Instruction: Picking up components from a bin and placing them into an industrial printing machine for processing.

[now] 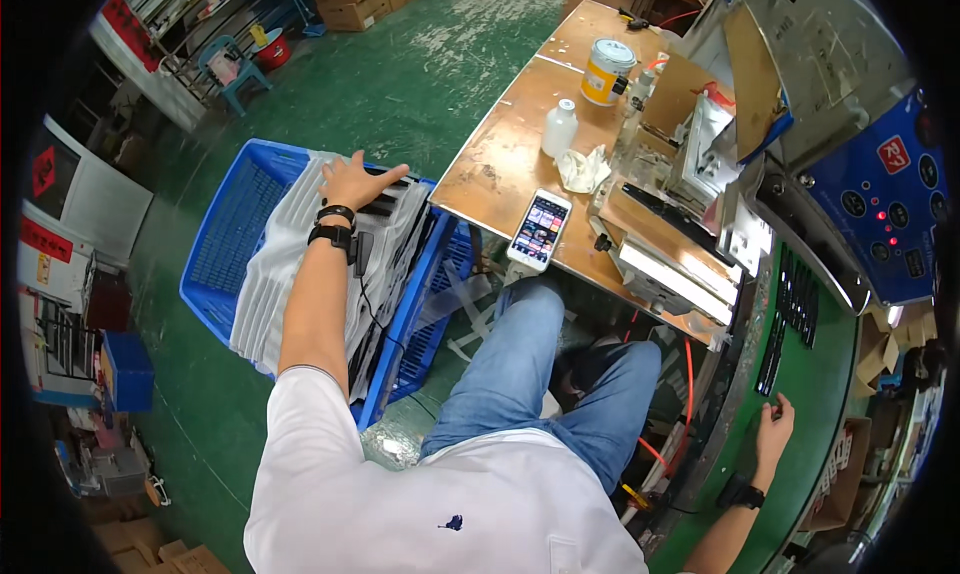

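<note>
My left hand (360, 186) is over the far part of a blue plastic crate (212, 242), thumb and fingers spread. Beneath it, white wavy foam sheets (275, 284) are stacked, with black strips (378, 206) showing between them by my fingers. My right hand (772, 432) is low over the green conveyor belt (800, 374), thumb and forefinger apart and nothing visible between them. Just beyond its fingertips lies a slim black strip (770, 354). Farther up the belt, several more black strips (797, 292) lie side by side.
On the wooden table (490, 164) are a phone (541, 231), a white bottle (561, 129), crumpled tissue (582, 170) and a yellow-white can (607, 72). A metal machine fixture (670, 274) and a blue control panel (885, 209) stand at right. An orange hose (689, 399) hangs beside my legs.
</note>
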`<control>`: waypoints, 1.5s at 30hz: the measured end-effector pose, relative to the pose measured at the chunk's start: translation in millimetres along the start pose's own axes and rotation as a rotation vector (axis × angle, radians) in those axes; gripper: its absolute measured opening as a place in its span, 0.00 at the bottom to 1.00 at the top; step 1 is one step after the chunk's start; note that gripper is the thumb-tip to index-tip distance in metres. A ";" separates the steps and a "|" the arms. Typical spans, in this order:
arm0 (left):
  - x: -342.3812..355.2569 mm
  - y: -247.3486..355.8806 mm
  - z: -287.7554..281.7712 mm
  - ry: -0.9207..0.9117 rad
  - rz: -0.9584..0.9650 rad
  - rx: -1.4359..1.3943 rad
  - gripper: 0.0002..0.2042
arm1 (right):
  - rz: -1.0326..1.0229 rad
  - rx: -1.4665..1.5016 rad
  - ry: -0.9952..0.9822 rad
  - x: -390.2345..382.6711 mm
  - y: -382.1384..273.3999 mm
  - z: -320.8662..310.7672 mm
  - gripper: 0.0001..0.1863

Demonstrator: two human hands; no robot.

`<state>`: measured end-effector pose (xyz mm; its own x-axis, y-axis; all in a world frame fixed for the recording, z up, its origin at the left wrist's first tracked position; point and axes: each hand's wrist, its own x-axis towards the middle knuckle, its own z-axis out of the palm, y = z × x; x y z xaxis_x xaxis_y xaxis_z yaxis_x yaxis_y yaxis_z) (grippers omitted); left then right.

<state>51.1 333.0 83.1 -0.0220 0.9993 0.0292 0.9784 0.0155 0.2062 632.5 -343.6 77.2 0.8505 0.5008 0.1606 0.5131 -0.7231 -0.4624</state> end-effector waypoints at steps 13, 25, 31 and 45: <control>21.4 1.4 26.3 -0.306 0.452 0.081 0.40 | 0.025 -0.033 -0.041 -7.9 -13.5 -20.2 0.20; 38.9 -9.2 52.5 -0.260 0.588 -0.023 0.18 | 0.023 -0.022 -0.070 -12.7 -32.1 -23.5 0.18; 41.7 1.6 53.2 -0.120 0.567 -0.098 0.16 | 0.028 -0.003 -0.091 -12.8 -41.3 -21.7 0.17; 40.3 13.9 56.0 -0.191 0.584 0.012 0.14 | -0.010 0.013 -0.102 -13.0 -43.3 -19.9 0.16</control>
<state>75.4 375.3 32.4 0.5546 0.8311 -0.0414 0.8198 -0.5372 0.1981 601.5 -328.3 112.5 0.8290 0.5541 0.0755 0.5191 -0.7122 -0.4725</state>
